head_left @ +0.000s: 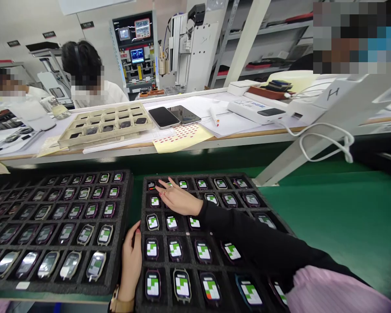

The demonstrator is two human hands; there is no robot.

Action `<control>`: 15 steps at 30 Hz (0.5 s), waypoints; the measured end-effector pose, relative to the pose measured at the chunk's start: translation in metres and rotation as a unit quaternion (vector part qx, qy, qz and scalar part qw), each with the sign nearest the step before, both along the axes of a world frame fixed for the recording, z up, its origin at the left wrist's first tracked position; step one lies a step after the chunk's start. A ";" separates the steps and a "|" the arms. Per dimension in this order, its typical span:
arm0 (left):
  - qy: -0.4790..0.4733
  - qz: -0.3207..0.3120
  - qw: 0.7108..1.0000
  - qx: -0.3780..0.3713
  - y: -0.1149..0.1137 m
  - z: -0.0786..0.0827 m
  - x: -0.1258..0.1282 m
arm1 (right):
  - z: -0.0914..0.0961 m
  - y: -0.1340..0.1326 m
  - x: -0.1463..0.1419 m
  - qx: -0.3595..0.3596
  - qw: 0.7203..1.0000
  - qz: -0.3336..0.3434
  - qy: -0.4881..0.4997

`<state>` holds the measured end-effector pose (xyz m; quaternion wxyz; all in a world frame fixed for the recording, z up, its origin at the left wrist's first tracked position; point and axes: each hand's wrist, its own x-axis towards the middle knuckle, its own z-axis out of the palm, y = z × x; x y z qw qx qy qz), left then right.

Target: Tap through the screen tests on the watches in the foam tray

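A black foam tray (pixel 190 234) lies in front of me, with smartwatches in its compartments. Most of their lit screens show green and white blocks, as on one watch (pixel 182 284) in the front row. My right hand (pixel 180 199) reaches over the back left corner, fingers spread. Its fingertips are at a watch (pixel 151 185) with a darker screen showing small text; whether they touch it I cannot tell. My left hand (pixel 132 256) rests along the tray's left side, fingers stretched out and holding no watch.
To the left is a second foam tray (pixel 101 278) of watches. A raised shelf behind carries a plastic tray (pixel 107 137), two phones (pixel 164 117), papers and a white device (pixel 256 112). A slanted white post (pixel 289 154) stands right. People sit beyond the shelf.
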<state>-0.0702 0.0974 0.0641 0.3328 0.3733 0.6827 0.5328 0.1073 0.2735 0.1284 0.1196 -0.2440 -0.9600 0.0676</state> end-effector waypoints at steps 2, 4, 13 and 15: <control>0.001 -0.003 1.000 -0.001 0.000 -0.001 -0.001 | -0.003 0.002 -0.011 -0.001 1.000 -0.001 -0.001; 0.001 -0.005 1.000 -0.001 0.000 0.000 -0.001 | -0.005 0.004 -0.017 -0.004 1.000 0.001 -0.007; 0.001 -0.005 1.000 -0.016 -0.003 0.004 0.000 | 0.018 -0.012 0.081 -0.055 0.997 -0.020 0.042; 0.002 -0.006 1.000 -0.023 -0.006 0.005 0.000 | 0.015 -0.022 0.136 -0.122 0.981 -0.124 0.090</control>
